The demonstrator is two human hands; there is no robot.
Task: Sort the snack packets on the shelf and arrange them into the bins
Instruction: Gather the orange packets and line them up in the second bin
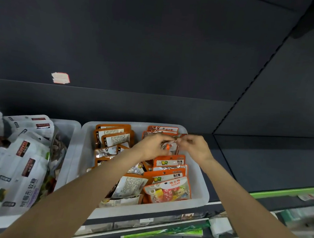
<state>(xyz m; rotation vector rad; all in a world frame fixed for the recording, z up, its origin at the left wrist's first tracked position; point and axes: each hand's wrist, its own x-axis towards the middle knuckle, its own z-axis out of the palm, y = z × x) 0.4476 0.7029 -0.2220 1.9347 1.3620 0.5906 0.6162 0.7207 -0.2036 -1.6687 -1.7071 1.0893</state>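
Head view: both hands meet over the back right part of the middle bin (201,183), a translucent white tub on the dark shelf (264,157). Left hand (153,145) and right hand (195,147) both pinch the top edge of one orange snack packet (170,146), fingers curled on it, hands nearly touching; packet stands upright in the right-hand row. Middle bin holds two rows of orange packets: left row (114,135) shows white label backs, right row fronts, with the front packet (168,189) reading SUGAR and showing coloured sweets through a clear window. A few packets lie loose and tilted at the bin's front left (127,187). Left bin (70,127) sits just beside it, heaped with white packets (21,162) spilling above its rim. Torn sticker (60,78) on dark back panel. Green-edged lower shelf (280,192) at right, blurred.
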